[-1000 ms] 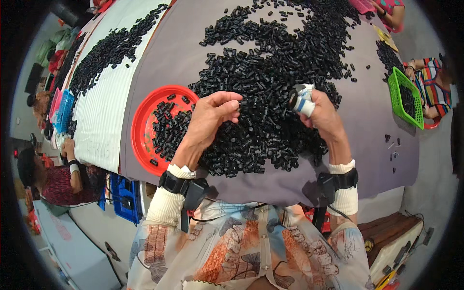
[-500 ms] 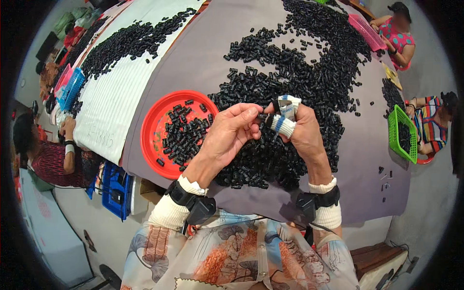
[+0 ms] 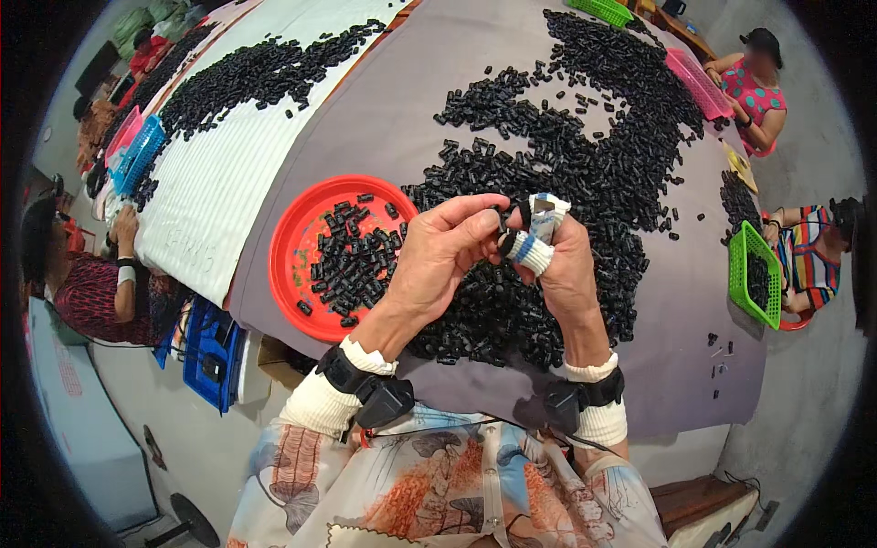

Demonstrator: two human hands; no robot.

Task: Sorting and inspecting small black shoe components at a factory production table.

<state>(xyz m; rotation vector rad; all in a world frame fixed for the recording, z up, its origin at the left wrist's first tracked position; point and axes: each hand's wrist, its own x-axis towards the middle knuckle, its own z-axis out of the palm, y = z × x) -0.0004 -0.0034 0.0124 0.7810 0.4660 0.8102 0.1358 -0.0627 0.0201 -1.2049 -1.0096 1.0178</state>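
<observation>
My left hand (image 3: 448, 247) is closed, thumb and index pinched on a small black cylindrical part (image 3: 501, 225) in front of my chest; the fingers cover most of it. Facing it, my right hand (image 3: 568, 267) has its thumb and index bent in toward that same part. White knit finger covers with blue stripes (image 3: 532, 253) sleeve those digits, and a greyish patch shows on the upper one. Whether the right fingertips grip the part is hard to make out. Beneath both hands spreads a big heap of similar black parts (image 3: 498, 320). A red round tray (image 3: 285, 265) holding several such parts sits to the left.
A grey cloth (image 3: 320, 164) covers the table; a white sheet (image 3: 196, 233) with another black heap lies left. Baskets stand around: green (image 3: 775, 306), pink (image 3: 699, 87), blue (image 3: 137, 164). Several people sit along the edges, including one in stripes (image 3: 813, 247).
My hands stay together at nearly the same spot, the right one shifted slightly left and down. The left fingers have closed more over the small part. The whole view has tilted a little.
</observation>
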